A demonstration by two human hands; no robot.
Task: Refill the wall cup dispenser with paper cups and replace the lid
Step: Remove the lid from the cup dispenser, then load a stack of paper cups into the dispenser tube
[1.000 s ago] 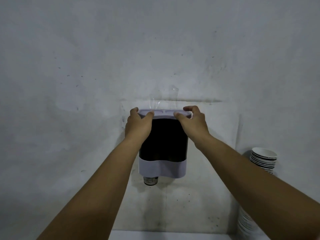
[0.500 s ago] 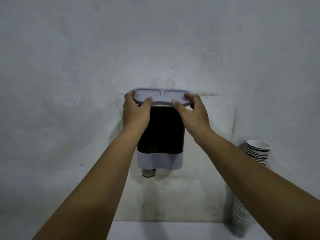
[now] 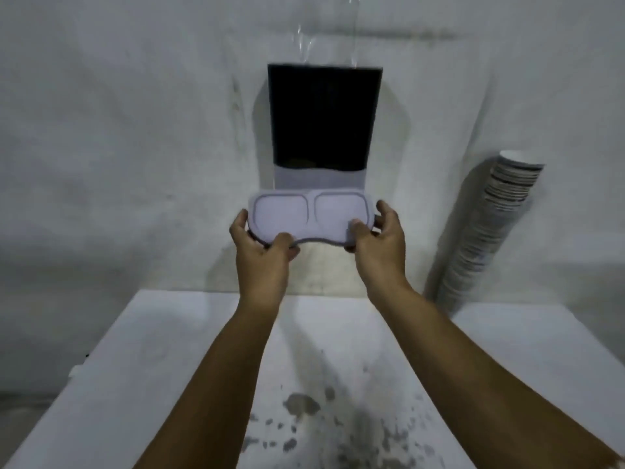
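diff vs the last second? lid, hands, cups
The lid has come off the dispenser top and been lowered in front of its grey base, above the table. The left hand and right hand still grip its two ends. The dispenser stays on the wall, and the cup stack still leans at the right.

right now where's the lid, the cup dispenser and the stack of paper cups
lid (image 3: 306, 221), head view, flat top between the hands
cup dispenser (image 3: 323, 116), head view, dark front panel
stack of paper cups (image 3: 487, 231), head view, middle of the leaning stack
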